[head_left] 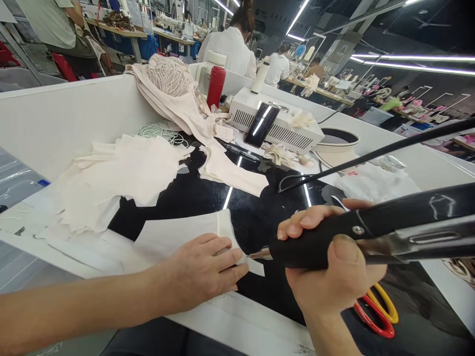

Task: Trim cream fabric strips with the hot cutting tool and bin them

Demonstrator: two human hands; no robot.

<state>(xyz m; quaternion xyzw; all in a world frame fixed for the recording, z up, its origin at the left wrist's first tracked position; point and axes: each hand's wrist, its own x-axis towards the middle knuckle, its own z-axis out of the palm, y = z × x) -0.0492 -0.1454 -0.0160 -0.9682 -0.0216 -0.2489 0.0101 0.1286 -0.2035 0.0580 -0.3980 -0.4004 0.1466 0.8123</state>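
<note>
The left hand [210, 267] lies open, its fingers flat on a white fabric panel [174, 235] beneath them. The right hand [347, 277] closes its fingers around a black-handled tool [304, 247], its metal tip [262, 253] just beside the left fingertips. Red and yellow loop handles [389, 330] lie below the right fingers.

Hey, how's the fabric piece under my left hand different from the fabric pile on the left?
The fabric piece lies under your left hand, while the fabric pile lies untouched. The fabric piece looks mostly flat; the fabric pile is layered, with jagged edges. The fabric piece looks whiter, the fabric pile creamier. Both are pale and lie partly over the black surface.
</note>
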